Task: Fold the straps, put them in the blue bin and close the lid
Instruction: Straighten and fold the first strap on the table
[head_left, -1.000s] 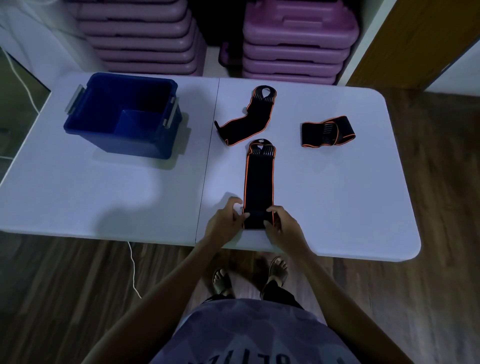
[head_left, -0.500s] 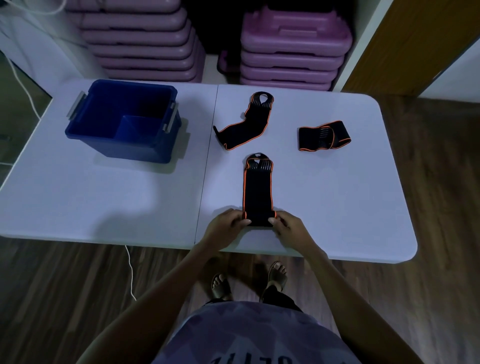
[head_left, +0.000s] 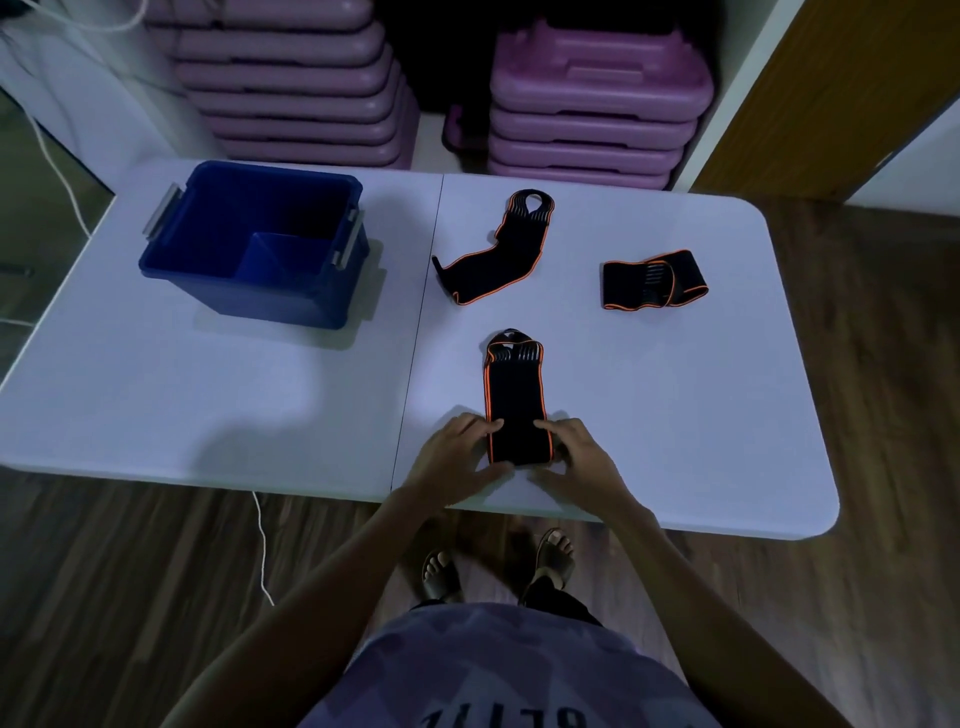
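The near strap's (head_left: 514, 400) near corners hide under both hands' fingers; the blue bin's (head_left: 249, 291) lid is out of view.

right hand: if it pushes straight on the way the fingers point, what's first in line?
The right hand points up-left across the strap it grips; past that, likely the left hand's fingers. Depth unclear.
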